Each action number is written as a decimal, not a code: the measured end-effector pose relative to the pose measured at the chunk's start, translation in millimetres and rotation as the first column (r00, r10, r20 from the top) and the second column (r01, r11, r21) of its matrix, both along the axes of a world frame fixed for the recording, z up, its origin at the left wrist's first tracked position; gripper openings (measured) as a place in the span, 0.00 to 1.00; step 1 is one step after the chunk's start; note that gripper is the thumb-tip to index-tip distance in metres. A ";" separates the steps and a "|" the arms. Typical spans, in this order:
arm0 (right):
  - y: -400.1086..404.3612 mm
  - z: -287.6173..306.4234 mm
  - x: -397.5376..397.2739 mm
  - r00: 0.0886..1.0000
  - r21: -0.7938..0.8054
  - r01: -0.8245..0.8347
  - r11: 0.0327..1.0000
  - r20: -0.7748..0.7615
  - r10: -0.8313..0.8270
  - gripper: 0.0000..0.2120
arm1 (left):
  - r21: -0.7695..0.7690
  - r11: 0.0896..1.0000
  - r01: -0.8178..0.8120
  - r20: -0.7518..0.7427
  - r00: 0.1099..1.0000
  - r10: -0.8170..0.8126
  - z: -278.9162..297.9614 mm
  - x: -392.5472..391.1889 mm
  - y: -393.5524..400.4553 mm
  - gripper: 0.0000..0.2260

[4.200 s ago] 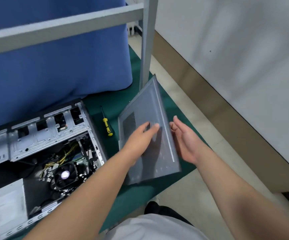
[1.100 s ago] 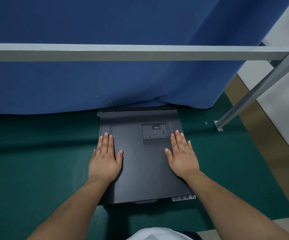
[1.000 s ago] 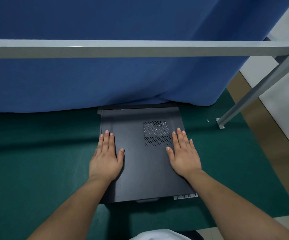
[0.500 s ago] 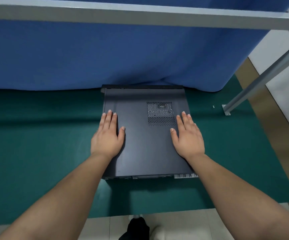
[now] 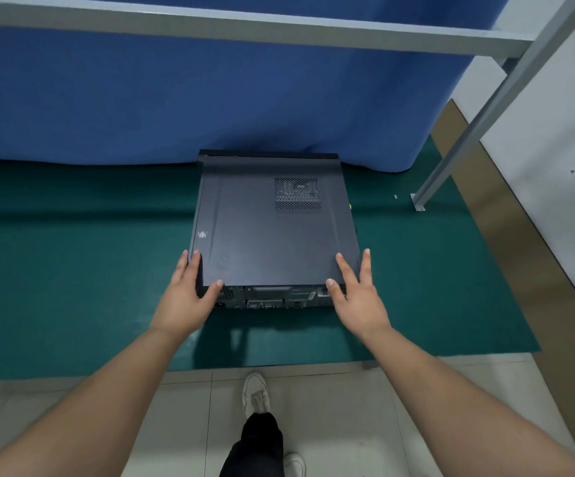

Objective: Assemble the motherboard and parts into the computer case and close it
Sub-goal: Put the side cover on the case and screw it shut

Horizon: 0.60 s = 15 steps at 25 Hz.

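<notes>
The dark grey computer case [image 5: 272, 235] lies flat on the green mat [image 5: 72, 270] with its side panel on top, the vent grille [image 5: 298, 195] toward the far right. Its near face with ports [image 5: 272, 299] points at me. My left hand [image 5: 184, 297] wraps the near left corner, fingers straight along the left side and thumb at the top edge. My right hand [image 5: 358, 297] mirrors it at the near right corner, with one finger on the panel, the others down the right side and the thumb at the near edge. The inside of the case is hidden.
A blue curtain [image 5: 175, 98] hangs right behind the case. A grey frame bar [image 5: 244, 27] crosses overhead and its slanted leg [image 5: 478, 122] is bolted to the mat at the right. A small screw [image 5: 395, 196] lies near that foot. My shoe [image 5: 255, 390] stands on the tiled floor.
Both hands have slid from lying flat on the middle of the panel back to the case's near corners. The view has pulled back, so the port face now shows.
</notes>
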State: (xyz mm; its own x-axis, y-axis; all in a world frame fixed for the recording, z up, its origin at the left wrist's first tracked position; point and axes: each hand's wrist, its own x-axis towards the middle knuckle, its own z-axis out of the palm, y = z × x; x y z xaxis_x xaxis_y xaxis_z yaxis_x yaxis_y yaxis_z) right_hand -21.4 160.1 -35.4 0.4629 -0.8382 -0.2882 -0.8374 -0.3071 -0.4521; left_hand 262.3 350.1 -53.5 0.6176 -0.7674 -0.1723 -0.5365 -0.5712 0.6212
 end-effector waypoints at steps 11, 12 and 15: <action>-34.4 7.8 -17.4 0.955 -0.099 -0.245 0.964 -0.196 0.223 0.25 | 0.096 0.995 -0.030 -0.027 0.999 0.033 9.6 30.2 4.0 0.38; -35.3 8.5 -17.8 0.955 -0.102 -0.250 0.963 -0.193 0.228 0.25 | 0.095 0.995 -0.031 -0.024 0.999 0.033 9.7 30.3 3.3 0.38; -40.4 13.6 -20.5 0.960 -0.057 -0.238 0.970 -0.163 0.226 0.25 | 0.123 0.992 -0.008 -0.075 0.997 0.017 16.2 34.7 0.2 0.39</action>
